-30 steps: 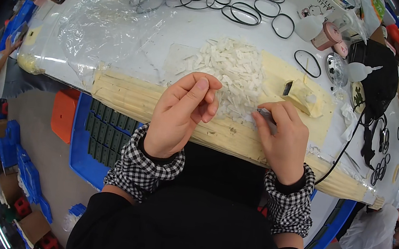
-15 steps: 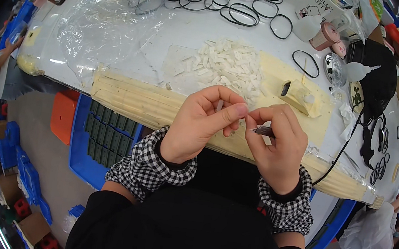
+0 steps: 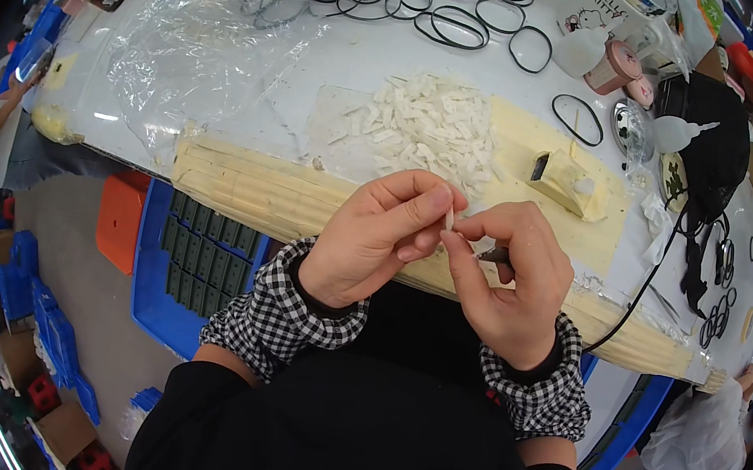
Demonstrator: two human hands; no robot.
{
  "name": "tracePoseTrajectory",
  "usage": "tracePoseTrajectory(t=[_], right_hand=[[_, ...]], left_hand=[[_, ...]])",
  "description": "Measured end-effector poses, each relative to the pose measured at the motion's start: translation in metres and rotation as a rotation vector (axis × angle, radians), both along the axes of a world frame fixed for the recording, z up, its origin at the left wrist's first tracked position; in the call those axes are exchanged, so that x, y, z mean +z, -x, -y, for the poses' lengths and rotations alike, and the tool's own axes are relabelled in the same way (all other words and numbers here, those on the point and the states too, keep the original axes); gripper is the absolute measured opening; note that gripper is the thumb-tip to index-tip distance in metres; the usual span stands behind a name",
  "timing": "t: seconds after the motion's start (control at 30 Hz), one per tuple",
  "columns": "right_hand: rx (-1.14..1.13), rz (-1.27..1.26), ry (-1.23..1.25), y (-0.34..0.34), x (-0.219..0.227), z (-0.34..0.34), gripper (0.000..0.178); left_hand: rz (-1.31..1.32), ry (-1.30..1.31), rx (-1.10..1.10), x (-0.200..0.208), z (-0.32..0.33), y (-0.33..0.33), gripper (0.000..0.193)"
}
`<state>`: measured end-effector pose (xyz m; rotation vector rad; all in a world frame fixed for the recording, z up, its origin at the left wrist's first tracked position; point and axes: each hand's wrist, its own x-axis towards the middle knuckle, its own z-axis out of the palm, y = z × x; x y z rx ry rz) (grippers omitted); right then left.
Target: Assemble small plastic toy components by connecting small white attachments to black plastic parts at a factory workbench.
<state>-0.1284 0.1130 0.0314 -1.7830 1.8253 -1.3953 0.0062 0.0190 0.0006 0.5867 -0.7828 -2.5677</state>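
Observation:
Just over the padded table edge, my left hand (image 3: 370, 227) pinches a small white strip (image 3: 450, 216) between thumb and forefinger. My right hand (image 3: 514, 275) meets it from the other side, thumb and forefinger closed at the strip's lower end. Tucked under the right hand's curled fingers is a thin dark metal tool (image 3: 494, 253); most of it is hidden, so its kind cannot be told. Beyond my hands lies a loose heap of similar white strips (image 3: 432, 124).
A clear plastic bag (image 3: 211, 55) lies left of the heap. Many black rubber rings (image 3: 454, 27) cover the back. A yellow-taped block (image 3: 571, 186) stands right, near a squeeze bottle (image 3: 676, 134) and black cable. A blue crate (image 3: 148, 254) sits below the table.
Both hands have shifted slightly left. The white strip now shows upright between the fingertips, and the metal tool has turned deeper under the right fingers.

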Motion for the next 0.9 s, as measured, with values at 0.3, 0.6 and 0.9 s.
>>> tracePoseTrajectory(t=[0.3, 0.6, 0.9], right_hand=[[-0.069, -0.258, -0.154, 0.005, -0.007, 0.001, 0.034], [-0.064, -0.265, -0.178, 0.002, -0.008, 0.002, 0.034], [-0.057, -0.305, -0.2, 0.003, -0.008, 0.001, 0.033]], left_hand=[[-0.048, 0.01, -0.012, -0.008, -0.002, -0.002, 0.02], [-0.08, -0.033, 0.002, -0.009, -0.008, 0.0, 0.017], [-0.075, 0.032, 0.017, -0.008, -0.007, 0.0, 0.015]])
